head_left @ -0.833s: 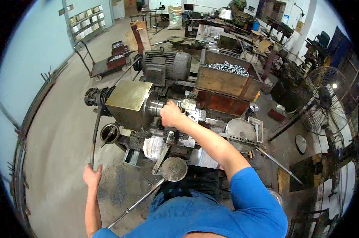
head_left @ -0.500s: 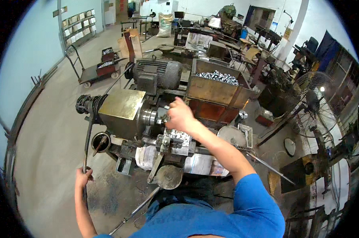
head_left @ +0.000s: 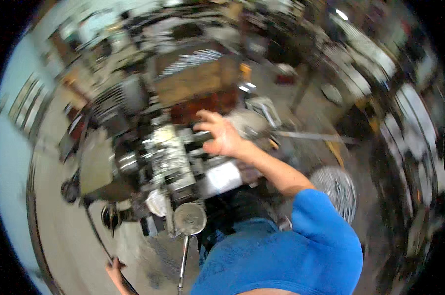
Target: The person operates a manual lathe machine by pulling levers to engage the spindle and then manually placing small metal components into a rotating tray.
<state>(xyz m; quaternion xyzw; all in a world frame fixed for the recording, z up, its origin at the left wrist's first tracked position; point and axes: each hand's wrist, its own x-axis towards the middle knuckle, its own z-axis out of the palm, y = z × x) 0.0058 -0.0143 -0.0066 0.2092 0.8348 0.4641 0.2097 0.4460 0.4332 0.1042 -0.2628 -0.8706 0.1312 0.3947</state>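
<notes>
My left hand (head_left: 115, 268) is closed around a long dark lever (head_left: 95, 228) that comes down from the left end of a small lathe. To the right of the lathe's carriage (head_left: 173, 162), my right hand (head_left: 222, 135) hovers with fingers spread and nothing in it. The bright metal chuck (head_left: 128, 162) sticks out of the greenish headstock (head_left: 95, 160), left of that hand. Motion smears the view, so small parts around the chuck cannot be made out.
Beyond the lathe stands a rusty metal bin (head_left: 198, 83) heaped with shiny small parts (head_left: 190, 61). An electric motor (head_left: 116, 103) sits behind the headstock. A round handwheel (head_left: 190, 219) is close to my body. A round tray (head_left: 242, 123) lies right of the carriage.
My right hand has left the chuck area, moved right along the machine and opened. My head has turned right, shifting the scene leftward. The left hand still holds the lever.
</notes>
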